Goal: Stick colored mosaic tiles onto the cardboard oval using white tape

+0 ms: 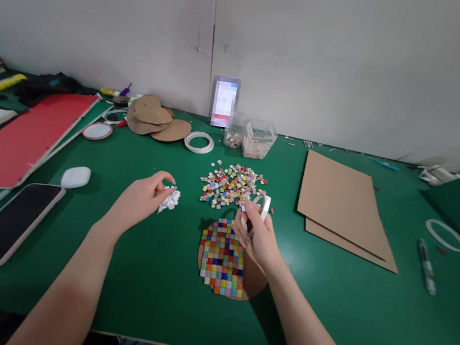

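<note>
My left hand (pixel 149 194) reaches to a small heap of white paper bits (pixel 170 200), thumb and index finger curved around a gap at its edge; anything tiny at the fingertips is too small to make out. A roll of white tape (pixel 265 208) is held in my right hand (pixel 256 229), over the upper right of a round cardboard disc (pixel 255 274). Colourful square tiles (pixel 221 258) cover the disc's left and middle in rows. Loose mosaic tiles (pixel 232 184) lie in a pile just behind it.
Behind the pile stand a clear box (pixel 258 140) and a lit phone (pixel 224 101). Cardboard sheets (pixel 338 203) and a marker (pixel 427 266) lie right. Cardboard discs (pixel 147 116), a dark phone (pixel 6 225), a white case (pixel 76 177) and a red folder (pixel 28 136) are left.
</note>
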A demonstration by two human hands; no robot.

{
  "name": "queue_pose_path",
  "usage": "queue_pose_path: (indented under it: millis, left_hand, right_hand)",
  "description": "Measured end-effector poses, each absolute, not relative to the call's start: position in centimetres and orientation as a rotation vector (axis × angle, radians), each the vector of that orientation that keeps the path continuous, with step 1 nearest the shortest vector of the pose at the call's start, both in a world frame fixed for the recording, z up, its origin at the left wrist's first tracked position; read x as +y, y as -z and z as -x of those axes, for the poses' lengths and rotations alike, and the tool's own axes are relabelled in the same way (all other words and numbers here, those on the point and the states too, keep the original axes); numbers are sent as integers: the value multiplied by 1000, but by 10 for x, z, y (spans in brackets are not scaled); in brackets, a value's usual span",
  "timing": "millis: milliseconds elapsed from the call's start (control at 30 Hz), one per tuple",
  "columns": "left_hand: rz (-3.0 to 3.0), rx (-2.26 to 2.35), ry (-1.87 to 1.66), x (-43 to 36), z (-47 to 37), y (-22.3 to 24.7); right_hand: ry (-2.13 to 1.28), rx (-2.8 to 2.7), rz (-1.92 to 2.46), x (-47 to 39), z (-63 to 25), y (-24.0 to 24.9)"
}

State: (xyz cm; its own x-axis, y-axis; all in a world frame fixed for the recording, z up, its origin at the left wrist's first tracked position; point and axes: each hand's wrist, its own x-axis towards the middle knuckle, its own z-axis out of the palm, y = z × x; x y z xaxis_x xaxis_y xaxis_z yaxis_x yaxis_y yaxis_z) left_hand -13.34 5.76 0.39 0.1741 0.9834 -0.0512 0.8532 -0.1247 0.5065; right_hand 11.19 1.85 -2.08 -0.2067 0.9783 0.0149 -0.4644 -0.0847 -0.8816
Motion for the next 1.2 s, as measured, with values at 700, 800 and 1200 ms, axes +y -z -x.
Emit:
queue_pose_path:
  millis: [700, 800, 1200]
  left_hand:
    - [-2056, 1759, -406, 58, 133, -4]
    - [-2066, 1772, -369, 58, 133, -5]
    - [-1980, 1768, -280, 55, 132, -7]
  right_hand:
    - [-1497, -893, 841, 23, -114, 25]
    - [-1496, -893, 873, 23, -113, 24]
    - [-1481, -909, 918, 23, -113, 23]
